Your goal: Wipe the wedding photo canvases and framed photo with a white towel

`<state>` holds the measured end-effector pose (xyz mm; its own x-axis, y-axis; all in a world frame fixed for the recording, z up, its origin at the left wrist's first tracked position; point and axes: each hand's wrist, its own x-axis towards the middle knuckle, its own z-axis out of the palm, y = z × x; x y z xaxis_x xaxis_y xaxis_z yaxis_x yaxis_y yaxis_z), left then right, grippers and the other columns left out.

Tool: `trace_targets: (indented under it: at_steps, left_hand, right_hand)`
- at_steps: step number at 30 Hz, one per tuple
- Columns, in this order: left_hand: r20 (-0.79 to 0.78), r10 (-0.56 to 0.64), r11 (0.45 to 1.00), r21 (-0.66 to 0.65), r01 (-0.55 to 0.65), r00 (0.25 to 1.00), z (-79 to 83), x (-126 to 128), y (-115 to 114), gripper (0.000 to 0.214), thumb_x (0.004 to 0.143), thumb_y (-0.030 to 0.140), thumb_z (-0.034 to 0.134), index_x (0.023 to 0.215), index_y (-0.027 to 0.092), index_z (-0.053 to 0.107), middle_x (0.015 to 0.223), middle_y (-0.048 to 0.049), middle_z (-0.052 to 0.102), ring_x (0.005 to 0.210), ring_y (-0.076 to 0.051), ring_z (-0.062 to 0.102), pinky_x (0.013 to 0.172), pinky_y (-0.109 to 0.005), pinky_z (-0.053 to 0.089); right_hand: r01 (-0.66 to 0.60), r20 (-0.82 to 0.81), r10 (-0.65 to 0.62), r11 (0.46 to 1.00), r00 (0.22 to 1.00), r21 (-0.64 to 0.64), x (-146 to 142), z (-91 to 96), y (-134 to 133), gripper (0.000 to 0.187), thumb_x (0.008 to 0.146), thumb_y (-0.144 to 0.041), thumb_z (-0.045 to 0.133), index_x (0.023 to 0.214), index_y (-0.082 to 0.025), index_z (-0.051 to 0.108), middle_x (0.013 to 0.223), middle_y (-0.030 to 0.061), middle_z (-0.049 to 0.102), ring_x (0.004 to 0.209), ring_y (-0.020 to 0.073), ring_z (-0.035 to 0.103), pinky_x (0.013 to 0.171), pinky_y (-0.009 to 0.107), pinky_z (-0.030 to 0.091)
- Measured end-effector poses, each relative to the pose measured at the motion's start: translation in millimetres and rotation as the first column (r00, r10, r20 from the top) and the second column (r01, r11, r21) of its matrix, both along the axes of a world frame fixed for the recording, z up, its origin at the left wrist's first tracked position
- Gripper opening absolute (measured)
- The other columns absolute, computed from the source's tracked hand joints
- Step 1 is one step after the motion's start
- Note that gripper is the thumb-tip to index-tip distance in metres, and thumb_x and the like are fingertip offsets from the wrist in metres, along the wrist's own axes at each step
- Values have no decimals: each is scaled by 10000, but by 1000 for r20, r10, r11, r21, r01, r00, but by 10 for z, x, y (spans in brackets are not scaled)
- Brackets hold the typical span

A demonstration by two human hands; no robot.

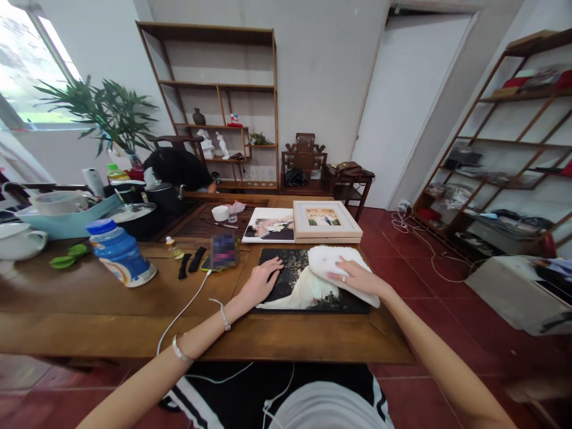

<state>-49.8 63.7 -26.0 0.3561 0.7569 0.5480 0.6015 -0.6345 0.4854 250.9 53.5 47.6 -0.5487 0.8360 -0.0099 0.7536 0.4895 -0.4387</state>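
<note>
On the wooden table [187, 333] in front of me lies a dark photo panel [308, 286] printed with a white gown. My left hand [261, 281] rests on the panel's left side, its fingers stretched out and holding nothing. A fluffy white cloth [328, 257] covers the panel's upper right part. My right hand [355, 277] holds this cloth against the panel, with its fingers over the top; what lies under the cloth is hidden. Just behind the panel are a framed photo [328, 229] on the right and a white-edged photo print [270, 225] on the left.
Left of the panel lie a charging phone [223, 251], black straps [196, 260], a small dropper bottle [174, 249] and a blue-capped plastic container [120, 253]. A white cable [183, 310] crosses the table's front edge. A person [179, 170] leans low behind the table.
</note>
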Motion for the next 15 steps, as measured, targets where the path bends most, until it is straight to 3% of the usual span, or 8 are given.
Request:
trace_targets:
  at_steps: [4,7,10,15]
  left_hand:
    - [-15,4,1000,-13,-4,1000,-7,-6,4,254,877,188,431,1011,159,645,1134,-109,640,1164,-226,524,973,-433,430]
    - [-25,16,999,-28,-16,1000,-19,-10,11,254,875,180,434,1021,167,641,1150,-104,632,1172,-229,517,974,-445,425]
    - [-18,13,999,-30,-13,1000,-29,-8,20,251,872,172,440,1022,169,642,1153,-103,631,1174,-230,515,973,-447,424]
    - [-24,24,999,-32,-25,999,-30,5,19,256,872,166,445,1038,165,639,1162,-104,626,1180,-224,510,975,-432,425]
  right_hand:
    - [67,-7,-66,991,998,113,-32,-62,309,365,894,-493,358,791,-201,550,958,97,635,1249,322,376,1001,426,295]
    - [71,-15,-70,990,997,120,-65,-60,287,355,894,-478,362,785,-202,557,924,90,644,1241,318,388,1002,426,294]
    - [51,-28,-50,997,998,57,-63,-41,37,394,881,-515,368,825,-193,589,995,98,641,1283,326,324,1005,429,288]
    - [-35,1,36,990,999,-133,15,112,-633,444,859,-579,390,924,-201,615,1232,96,552,1343,309,199,1021,415,268]
